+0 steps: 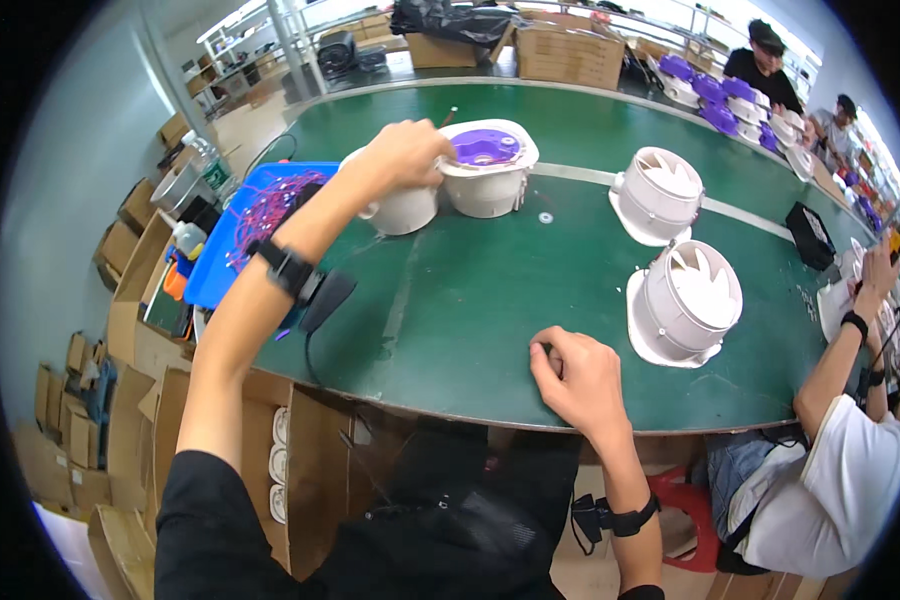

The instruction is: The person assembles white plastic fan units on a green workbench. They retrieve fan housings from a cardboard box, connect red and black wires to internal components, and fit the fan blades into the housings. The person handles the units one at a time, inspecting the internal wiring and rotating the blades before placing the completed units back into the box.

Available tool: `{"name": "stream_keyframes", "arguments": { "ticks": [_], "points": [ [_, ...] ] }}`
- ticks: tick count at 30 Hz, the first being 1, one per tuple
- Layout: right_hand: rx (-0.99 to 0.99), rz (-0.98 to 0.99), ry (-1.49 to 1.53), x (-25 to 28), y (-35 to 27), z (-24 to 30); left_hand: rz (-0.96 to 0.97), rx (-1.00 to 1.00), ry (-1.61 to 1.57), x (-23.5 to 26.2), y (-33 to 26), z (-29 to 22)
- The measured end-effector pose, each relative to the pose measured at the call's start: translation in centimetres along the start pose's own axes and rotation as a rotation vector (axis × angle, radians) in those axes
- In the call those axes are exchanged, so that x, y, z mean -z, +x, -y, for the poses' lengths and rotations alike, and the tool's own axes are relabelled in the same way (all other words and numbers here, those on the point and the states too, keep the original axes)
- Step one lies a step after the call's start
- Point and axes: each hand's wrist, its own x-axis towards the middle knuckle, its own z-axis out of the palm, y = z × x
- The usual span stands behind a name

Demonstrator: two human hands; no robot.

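My left hand reaches across the green table, its fingers bent down over a white round housing. Its fingertips are close to the rim of a second white housing, which has a purple part in its top. The fingers are closed, but what they pinch is hidden. My right hand rests near the table's front edge, curled into a loose fist; nothing shows in it. To its right stand two white fan units with their blades facing up. A small round washer-like piece lies beyond.
At left, a blue tray holds tangled red and purple wires. Near it are a plastic bottle and cardboard boxes. A black box stands at right, close to a co-worker's arm. Purple and white parts are piled at the far right.
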Motion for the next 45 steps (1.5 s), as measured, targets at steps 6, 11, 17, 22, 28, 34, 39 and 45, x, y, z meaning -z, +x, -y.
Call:
{"name": "stream_keyframes", "arguments": {
  "ticks": [6,11,17,22,28,34,39,45],
  "points": [
    [0.096,0.042,-0.101,-0.3,-0.1,-0.2,-0.087,0.086,-0.028,-0.4,-3.5,-0.8],
    [0.13,0.056,-0.126,-0.3,0.1,-0.4,-0.296,0.103,0.123,1.6,-6.0,-5.8],
    [0.166,0.029,-0.154,-1.2,0.1,-0.6,-0.151,-0.255,-0.164,-0.4,-0.6,-15.9],
    [0.211,0.026,-0.105,-0.9,-0.1,-0.5,-0.07,-0.04,0.017,-8.1,6.2,-14.7],
    [0.244,-0.022,-0.133,-1.2,-0.7,-0.8,-0.123,-0.137,-0.281,-7.3,4.2,-15.7],
    [0.258,-0.014,-0.17,-1.2,-0.7,-0.6,-0.053,-0.02,-0.726,-5.0,6.1,-15.3],
    [0.281,-0.013,-0.144,-1.3,-0.8,-0.5,-0.864,0.06,-0.92,-3.4,8.9,-15.5],
    [0.273,0.0,-0.159,-1.2,-0.9,-1.0,-0.387,-0.168,-0.625,-1.9,2.6,-15.2]
  ]
}}
